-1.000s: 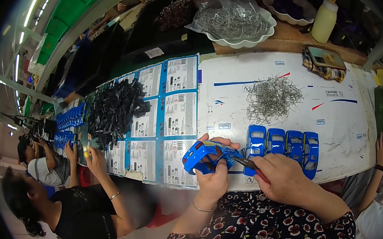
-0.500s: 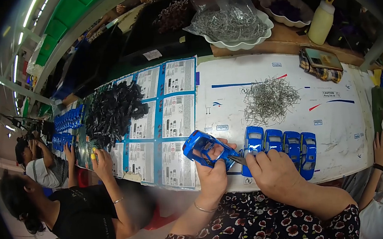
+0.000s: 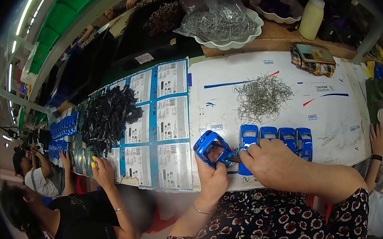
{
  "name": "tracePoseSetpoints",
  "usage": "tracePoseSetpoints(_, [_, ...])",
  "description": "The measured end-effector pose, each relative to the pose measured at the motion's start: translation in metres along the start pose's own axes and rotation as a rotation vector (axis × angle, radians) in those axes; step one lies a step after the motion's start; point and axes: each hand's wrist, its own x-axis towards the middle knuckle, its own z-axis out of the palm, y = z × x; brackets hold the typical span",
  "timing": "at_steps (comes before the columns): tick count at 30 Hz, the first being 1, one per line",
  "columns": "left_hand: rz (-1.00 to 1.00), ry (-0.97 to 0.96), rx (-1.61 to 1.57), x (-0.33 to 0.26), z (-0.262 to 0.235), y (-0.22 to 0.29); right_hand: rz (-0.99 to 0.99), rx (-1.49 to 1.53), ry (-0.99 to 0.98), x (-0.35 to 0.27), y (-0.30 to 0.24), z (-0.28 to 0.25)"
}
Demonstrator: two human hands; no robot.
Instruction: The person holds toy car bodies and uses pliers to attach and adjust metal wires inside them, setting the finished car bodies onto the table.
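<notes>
Fingers, left hand [image 3: 213, 179]: curled round a blue toy car shell [image 3: 208, 139], thumb on its near side, holding it above the surface [image 3: 330, 127].
Fingers, right hand [image 3: 274, 162]: bunched closed round a dark tool [image 3: 233, 157], most of it hidden by the fist.
Held shell: on the wearer's side of the wire heap [image 3: 264, 97] and to its left; its long axis slants from far left to near right, the near-right end facing the right hand.
Tool tip: meets that near-right end; whether it grips anything, I cannot tell. Left hand is nearer the shell, wrapped on it; right hand sits just beyond the tool.
Parked shells: a row of blue car shells [image 3: 269, 132] on the wearer's side of the wire heap, side by side, partly behind the right hand.
Black pieces [image 3: 110, 118]: piled well left of the wire heap, beside printed sheets [image 3: 170, 117].
White bowl [image 3: 228, 46]: beyond the wire heap, holding a clear bag of wires [image 3: 210, 23].
</notes>
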Motion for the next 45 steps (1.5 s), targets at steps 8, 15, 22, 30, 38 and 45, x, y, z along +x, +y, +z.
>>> tracePoseSetpoints(8, [0.082,-0.057,0.127,-0.005,-0.001,0.001,-0.016,-0.059,-0.038,0.005,-0.005,-0.01])
tracePoseSetpoints(15, [0.006,-0.026,0.104,-0.006,0.001,0.001,-0.004,0.107,-0.094,0.007,0.005,-0.002])
tracePoseSetpoints(22, [-0.129,-0.023,-0.187,0.007,-0.009,0.019,0.092,0.268,-0.03,0.002,0.007,0.009])
tracePoseSetpoints(30, [0.131,0.299,0.134,0.037,-0.089,0.019,0.213,0.543,0.075,-0.031,0.011,0.007])
tracePoseSetpoints(38, [0.393,0.568,1.184,0.069,-0.141,0.021,0.287,1.001,0.04,-0.059,0.021,0.006])
tracePoseSetpoints(45, [0.231,0.552,1.601,0.071,-0.129,0.036,0.442,1.581,0.085,-0.074,0.019,0.013])
